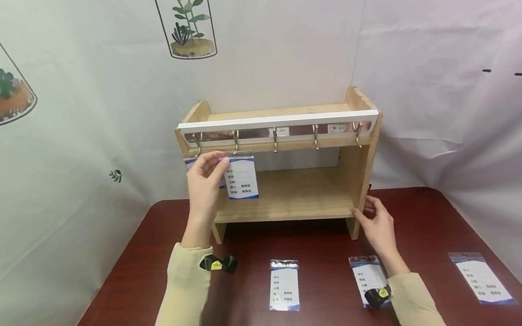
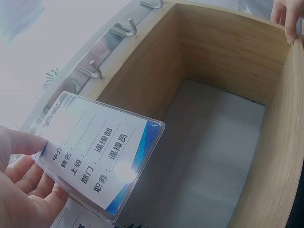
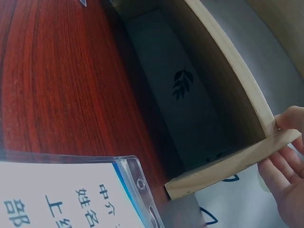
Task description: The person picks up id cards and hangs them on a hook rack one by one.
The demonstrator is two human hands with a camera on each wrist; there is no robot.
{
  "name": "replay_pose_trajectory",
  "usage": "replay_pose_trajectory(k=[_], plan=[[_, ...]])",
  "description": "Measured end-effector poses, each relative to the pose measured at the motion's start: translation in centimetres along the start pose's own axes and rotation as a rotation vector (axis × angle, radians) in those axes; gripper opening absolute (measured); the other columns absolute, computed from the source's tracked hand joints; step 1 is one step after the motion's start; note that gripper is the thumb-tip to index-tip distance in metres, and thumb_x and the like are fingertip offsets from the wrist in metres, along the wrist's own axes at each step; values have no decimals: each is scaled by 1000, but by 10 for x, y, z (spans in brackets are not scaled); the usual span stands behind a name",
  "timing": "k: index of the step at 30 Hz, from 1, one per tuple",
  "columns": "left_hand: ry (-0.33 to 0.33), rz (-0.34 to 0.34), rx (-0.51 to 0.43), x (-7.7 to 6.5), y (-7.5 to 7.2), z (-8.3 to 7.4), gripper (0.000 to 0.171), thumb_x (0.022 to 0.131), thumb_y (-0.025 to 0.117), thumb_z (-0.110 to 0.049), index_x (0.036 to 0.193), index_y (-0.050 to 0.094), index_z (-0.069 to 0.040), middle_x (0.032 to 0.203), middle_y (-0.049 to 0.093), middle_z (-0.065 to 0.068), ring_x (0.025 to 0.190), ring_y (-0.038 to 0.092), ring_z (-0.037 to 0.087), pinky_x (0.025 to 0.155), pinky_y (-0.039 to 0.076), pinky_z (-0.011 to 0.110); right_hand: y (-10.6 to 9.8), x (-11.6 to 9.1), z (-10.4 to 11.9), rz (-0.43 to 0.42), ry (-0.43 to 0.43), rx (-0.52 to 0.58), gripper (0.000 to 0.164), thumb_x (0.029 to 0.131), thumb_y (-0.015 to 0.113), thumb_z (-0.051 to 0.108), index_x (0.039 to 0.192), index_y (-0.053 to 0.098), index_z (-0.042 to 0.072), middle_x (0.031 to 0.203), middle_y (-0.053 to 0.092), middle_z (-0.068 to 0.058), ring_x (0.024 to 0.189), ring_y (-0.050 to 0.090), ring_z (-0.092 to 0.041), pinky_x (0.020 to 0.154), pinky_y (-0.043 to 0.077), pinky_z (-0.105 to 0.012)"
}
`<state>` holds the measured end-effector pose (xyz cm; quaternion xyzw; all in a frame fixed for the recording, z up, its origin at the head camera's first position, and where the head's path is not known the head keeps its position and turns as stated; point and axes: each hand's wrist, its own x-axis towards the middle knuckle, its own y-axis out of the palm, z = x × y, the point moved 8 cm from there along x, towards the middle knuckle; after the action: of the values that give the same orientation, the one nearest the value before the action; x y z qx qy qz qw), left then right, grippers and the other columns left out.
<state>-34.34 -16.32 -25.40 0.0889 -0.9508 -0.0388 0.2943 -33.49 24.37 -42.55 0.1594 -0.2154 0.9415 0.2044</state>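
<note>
My left hand [image 1: 202, 184] pinches a clear-sleeved name badge [image 1: 243, 178] by its left edge, its top close under the second hook [image 1: 236, 140] from the left. In the left wrist view, the thumb lies over the badge [image 2: 99, 152] with the fingers beneath. Another badge [image 1: 190, 162] is mostly hidden behind that hand, below the leftmost hook. My right hand [image 1: 377, 227] grips the lower right side panel of the wooden shelf [image 1: 294, 194]. In the right wrist view, the thumb is on the inner side of the panel [image 3: 228, 164], fingers on the outer side.
A white rail [image 1: 256, 121] with several metal hooks runs along the shelf's upper front. On the dark red table [image 1: 241, 317] lie three badges: one in the middle [image 1: 284, 286], one partly under the right wrist [image 1: 368, 272], one far right [image 1: 482, 278]. Printed fabric surrounds the table.
</note>
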Motion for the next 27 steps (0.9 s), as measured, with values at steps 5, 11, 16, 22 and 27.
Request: replay_pose_trajectory(k=[5, 11, 16, 22, 27], plan=[[7, -7, 4, 1, 1, -1, 21, 95, 69, -4, 112, 64, 8, 97, 71, -3, 87, 63, 12, 76, 51, 24, 0, -1, 1, 0, 2, 3, 49, 92, 74, 15, 134, 55, -3, 121, 66, -25, 110, 64, -34, 71, 41, -1], [11, -15, 4, 1, 2, -3, 21, 94, 70, -3, 111, 65, 8, 97, 71, 1, 87, 64, 12, 79, 51, 25, -1, -1, 0, -9, 4, -2, 50, 92, 75, 14, 134, 56, -4, 120, 66, -25, 109, 64, -33, 70, 40, -1], [17, -19, 5, 2, 3, -4, 21, 93, 69, -1, 111, 65, 9, 98, 70, 1, 89, 64, 13, 83, 50, 27, -1, -1, -1, -11, 0, -7, 50, 92, 74, 14, 134, 55, -4, 120, 66, -24, 109, 64, -33, 71, 40, -1], [21, -33, 30, 2, 0, -3, 20, 93, 69, -2, 110, 65, 8, 99, 71, 5, 88, 64, 13, 84, 49, 27, 0, -1, 0, -12, -5, -6, 49, 91, 74, 13, 134, 56, -4, 120, 66, -25, 109, 64, -34, 70, 40, -1], [47, -45, 43, 1, -1, -6, 19, 93, 70, -1, 109, 66, 8, 100, 72, 7, 87, 63, 13, 83, 49, 28, 0, -1, 1, -13, -16, 0, 48, 91, 74, 11, 133, 56, -4, 119, 67, -25, 109, 65, -34, 70, 41, -1]])
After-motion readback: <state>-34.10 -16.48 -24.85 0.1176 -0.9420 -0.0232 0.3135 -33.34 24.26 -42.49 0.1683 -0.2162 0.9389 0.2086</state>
